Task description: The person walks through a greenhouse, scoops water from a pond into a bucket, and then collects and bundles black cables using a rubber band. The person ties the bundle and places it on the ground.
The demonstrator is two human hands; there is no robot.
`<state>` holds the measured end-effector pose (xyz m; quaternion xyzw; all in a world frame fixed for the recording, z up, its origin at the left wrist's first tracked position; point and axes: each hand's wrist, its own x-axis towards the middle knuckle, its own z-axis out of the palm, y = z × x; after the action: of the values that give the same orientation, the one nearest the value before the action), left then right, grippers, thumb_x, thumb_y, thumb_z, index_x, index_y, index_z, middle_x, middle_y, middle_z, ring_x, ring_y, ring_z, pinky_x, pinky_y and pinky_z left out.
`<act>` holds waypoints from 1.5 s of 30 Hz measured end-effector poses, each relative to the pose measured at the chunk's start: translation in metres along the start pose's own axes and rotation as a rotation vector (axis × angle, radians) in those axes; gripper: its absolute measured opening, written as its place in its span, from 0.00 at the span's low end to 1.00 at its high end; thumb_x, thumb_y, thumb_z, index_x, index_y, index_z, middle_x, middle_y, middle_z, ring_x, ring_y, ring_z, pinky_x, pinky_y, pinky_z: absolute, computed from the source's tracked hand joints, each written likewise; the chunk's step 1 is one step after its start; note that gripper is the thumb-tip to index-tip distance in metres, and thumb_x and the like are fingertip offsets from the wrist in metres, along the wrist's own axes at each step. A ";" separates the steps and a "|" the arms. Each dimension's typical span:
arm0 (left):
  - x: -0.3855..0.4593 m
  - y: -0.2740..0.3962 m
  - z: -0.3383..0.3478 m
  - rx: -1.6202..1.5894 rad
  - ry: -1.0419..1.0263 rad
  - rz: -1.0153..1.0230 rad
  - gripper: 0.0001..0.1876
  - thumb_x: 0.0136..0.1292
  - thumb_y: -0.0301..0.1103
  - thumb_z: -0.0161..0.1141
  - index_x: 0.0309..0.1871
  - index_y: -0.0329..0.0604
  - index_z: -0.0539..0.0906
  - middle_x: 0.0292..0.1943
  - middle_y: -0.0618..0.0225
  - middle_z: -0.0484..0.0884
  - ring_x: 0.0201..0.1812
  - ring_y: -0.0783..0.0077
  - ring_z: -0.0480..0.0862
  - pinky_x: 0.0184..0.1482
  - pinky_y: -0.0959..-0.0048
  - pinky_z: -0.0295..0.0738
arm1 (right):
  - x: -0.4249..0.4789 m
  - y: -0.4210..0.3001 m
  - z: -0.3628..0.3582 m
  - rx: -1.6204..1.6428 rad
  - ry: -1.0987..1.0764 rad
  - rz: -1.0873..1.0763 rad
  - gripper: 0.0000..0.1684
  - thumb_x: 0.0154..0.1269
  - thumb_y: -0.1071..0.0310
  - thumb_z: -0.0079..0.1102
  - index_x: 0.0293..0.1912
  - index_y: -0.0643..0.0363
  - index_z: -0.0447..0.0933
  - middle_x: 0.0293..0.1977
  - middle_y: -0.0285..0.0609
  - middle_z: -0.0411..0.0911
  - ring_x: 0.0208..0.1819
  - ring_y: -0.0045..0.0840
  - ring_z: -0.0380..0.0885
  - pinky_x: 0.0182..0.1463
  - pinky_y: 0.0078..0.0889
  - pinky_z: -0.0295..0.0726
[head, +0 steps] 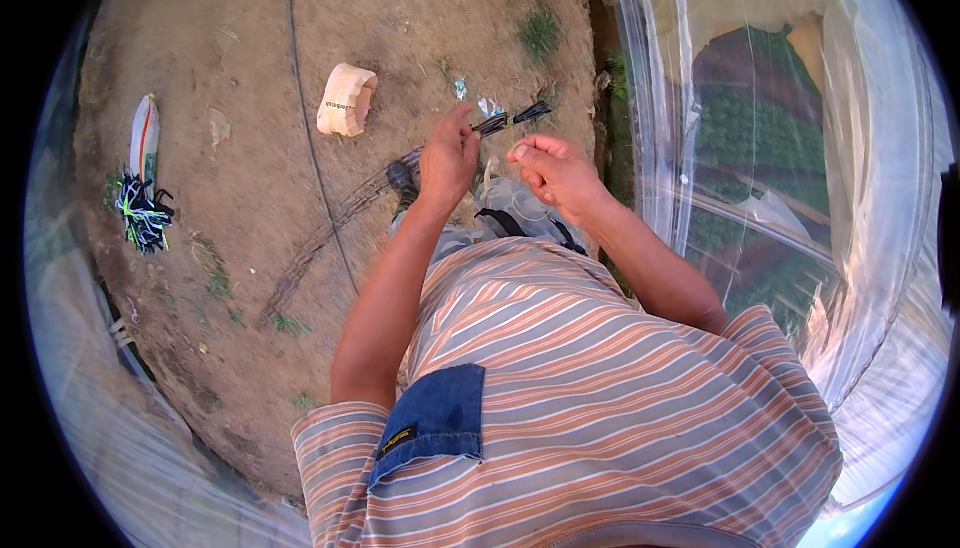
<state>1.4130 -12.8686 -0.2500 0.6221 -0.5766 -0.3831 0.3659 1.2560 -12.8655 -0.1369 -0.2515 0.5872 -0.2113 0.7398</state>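
Observation:
My left hand [450,154] has its thumb and fingers around a bundle of thin dark strands [493,125]. A narrow band ties the bundle close to its short, splayed right end. Past the hand, long loose strands [330,229] trail down to the lower left over the soil. My right hand [559,177] is just right of the bundle and apart from it, fingers curled and thumb against the index finger. Whether a fine strand is pinched there is too small to tell. A thin pale string [521,207] curves across my grey patterned trousers below the hands.
A pale tan curved band [343,102] bearing writing lies on bare soil. Farther left is a black, green and blue strand bundle [144,214] with a white sleeve [145,132]. A dark hose or cable [298,90] crosses the ground. Clear plastic sheeting [660,98] stands at the right.

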 end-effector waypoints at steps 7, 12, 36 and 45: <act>-0.006 0.017 0.013 0.088 0.029 0.394 0.22 0.47 0.26 0.64 0.49 0.47 0.77 0.53 0.56 0.73 0.53 0.49 0.72 0.53 0.59 0.70 | -0.013 -0.011 -0.002 -0.064 0.003 -0.122 0.13 0.67 0.59 0.52 0.32 0.58 0.71 0.18 0.27 0.63 0.17 0.08 0.56 0.17 0.13 0.52; 0.007 0.032 0.008 0.060 -0.105 0.711 0.19 0.46 0.26 0.63 0.45 0.48 0.79 0.51 0.63 0.74 0.53 0.53 0.73 0.51 0.61 0.71 | -0.034 -0.012 0.004 -0.002 -0.069 -0.014 0.18 0.67 0.54 0.53 0.26 0.55 0.69 0.18 0.28 0.62 0.16 0.09 0.55 0.17 0.14 0.51; 0.035 0.073 0.082 -1.004 -0.744 -1.187 0.24 0.70 0.49 0.35 0.44 0.34 0.73 0.36 0.52 0.80 0.34 0.59 0.80 0.37 0.59 0.78 | -0.103 -0.061 -0.035 -0.529 0.271 -1.085 0.25 0.70 0.53 0.47 0.24 0.64 0.68 0.30 0.41 0.73 0.35 0.27 0.70 0.50 0.31 0.67; 0.119 0.017 0.109 -1.461 -0.091 -1.842 0.25 0.69 0.51 0.39 0.30 0.36 0.71 0.21 0.64 0.72 0.18 0.73 0.68 0.18 0.76 0.62 | -0.099 0.008 -0.008 -0.203 -0.006 -0.640 0.27 0.69 0.52 0.45 0.19 0.60 0.64 0.17 0.36 0.63 0.21 0.20 0.59 0.27 0.25 0.57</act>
<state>1.3124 -12.9895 -0.2890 0.4322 0.4346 -0.7645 0.1996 1.2269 -12.8000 -0.0677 -0.4964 0.4941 -0.3726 0.6088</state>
